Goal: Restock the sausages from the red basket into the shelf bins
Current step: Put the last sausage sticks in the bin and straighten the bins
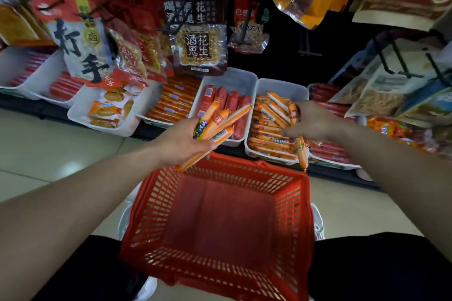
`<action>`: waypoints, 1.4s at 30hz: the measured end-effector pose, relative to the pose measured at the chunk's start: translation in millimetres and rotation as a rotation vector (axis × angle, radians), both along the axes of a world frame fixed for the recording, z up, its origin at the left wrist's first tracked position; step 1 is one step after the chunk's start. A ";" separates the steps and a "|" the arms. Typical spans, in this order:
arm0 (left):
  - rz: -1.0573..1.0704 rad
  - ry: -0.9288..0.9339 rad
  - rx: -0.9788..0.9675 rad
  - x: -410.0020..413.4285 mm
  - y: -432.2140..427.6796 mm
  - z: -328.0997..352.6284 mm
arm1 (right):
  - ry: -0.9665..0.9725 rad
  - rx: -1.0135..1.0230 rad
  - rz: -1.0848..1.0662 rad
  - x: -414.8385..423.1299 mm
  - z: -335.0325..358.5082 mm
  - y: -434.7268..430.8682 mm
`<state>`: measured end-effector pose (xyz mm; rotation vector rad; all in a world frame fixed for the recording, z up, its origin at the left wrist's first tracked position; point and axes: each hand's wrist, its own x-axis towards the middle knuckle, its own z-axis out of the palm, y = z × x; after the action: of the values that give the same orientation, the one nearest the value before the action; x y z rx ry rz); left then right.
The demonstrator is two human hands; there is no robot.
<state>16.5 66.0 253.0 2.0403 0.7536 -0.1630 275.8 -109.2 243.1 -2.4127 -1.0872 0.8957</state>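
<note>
My left hand [182,140] grips a bundle of several thin orange sausages [217,124] above the far rim of the red basket [297,203]. No sausages show inside the basket. My right hand [315,121] reaches into a white shelf bin [281,85] piled with the same orange sausages [267,120]. Its fingers hold orange sausages, and one sausage [301,151] hangs down over the bin's front edge.
More white bins line the low shelf: fat red sausages [226,102] left of the orange pile, orange sticks [172,102], snack packs [107,110], red sticks far left and right. Hanging snack bags [198,44] on hooks crowd the space above. My knees flank the basket on the tiled floor.
</note>
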 end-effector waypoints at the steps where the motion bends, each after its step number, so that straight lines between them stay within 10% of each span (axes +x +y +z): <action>1: 0.013 -0.003 -0.009 2.1 4.0 -4.0 | -0.001 -0.015 0.002 9.2 -8.6 6.0; 18: 0.132 0.030 0.004 7.7 16.0 -48.8 | -0.302 -0.383 0.239 62.3 -172.9 40.7; 34: 0.106 0.102 0.011 13.7 11.9 -59.0 | -0.743 -0.295 0.194 65.8 -167.0 6.5; 42: 0.027 0.159 0.105 36.1 7.6 -63.4 | -0.560 -0.194 0.078 69.4 -162.1 -6.6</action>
<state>52.6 73.6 189.6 2.1336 0.9049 -0.2778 345.2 -115.8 81.0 -2.8955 -1.3375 0.3536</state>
